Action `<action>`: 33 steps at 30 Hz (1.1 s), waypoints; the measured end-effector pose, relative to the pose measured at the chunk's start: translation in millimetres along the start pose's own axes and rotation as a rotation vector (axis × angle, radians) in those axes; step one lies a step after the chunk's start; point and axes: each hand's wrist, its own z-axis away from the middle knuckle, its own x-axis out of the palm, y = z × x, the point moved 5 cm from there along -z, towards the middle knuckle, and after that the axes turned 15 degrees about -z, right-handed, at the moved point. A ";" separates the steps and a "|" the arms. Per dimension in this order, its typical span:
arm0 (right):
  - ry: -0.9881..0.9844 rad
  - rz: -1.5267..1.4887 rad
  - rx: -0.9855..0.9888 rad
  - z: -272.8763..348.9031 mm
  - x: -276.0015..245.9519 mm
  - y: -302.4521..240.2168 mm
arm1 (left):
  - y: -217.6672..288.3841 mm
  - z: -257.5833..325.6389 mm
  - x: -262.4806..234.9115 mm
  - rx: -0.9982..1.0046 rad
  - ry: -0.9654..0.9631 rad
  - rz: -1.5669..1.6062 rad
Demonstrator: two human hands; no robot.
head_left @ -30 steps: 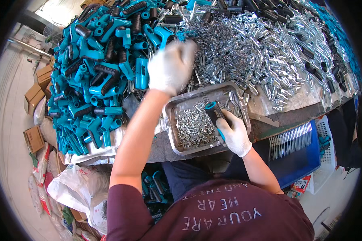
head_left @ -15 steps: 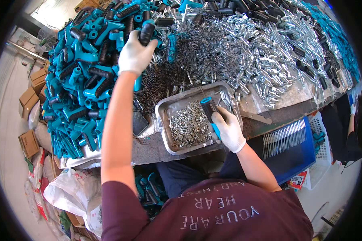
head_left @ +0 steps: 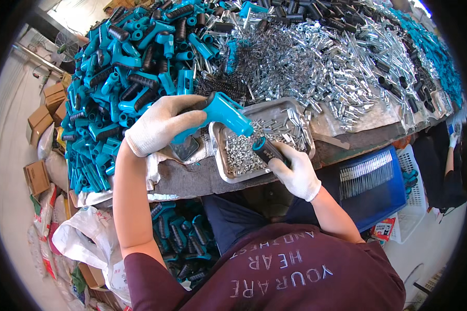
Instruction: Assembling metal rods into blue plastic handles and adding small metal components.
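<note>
Two gloves [head_left: 149, 133] point inward: the left hand [head_left: 168, 123] grips a teal housing [head_left: 227, 115], the right hand [head_left: 297, 171] clasps a black cylindrical part [head_left: 268, 150].

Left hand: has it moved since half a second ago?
Yes. Judged against the metal tray, the left hand has come nearer the person, from beyond the tray's far edge to left of it.

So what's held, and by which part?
Left hand: teal pistol-shaped housing, by its handle. Right hand: black teal-ended piece, gripped behind its exposed end.
</note>
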 end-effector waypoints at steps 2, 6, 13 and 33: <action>0.002 0.063 -0.041 7.0 2.6 -12.2 | 0.9 3.3 0.8 0.007 -0.135 -0.027; 0.019 0.181 -0.116 14.7 5.2 -17.3 | 7.9 4.8 11.2 0.075 -0.160 -0.209; 0.022 0.147 -0.148 17.3 11.8 -17.0 | 16.4 -0.8 45.8 0.079 0.008 -0.204; -0.566 -0.986 0.511 45.8 31.8 -3.1 | 57.2 -7.8 58.9 1.031 0.243 1.328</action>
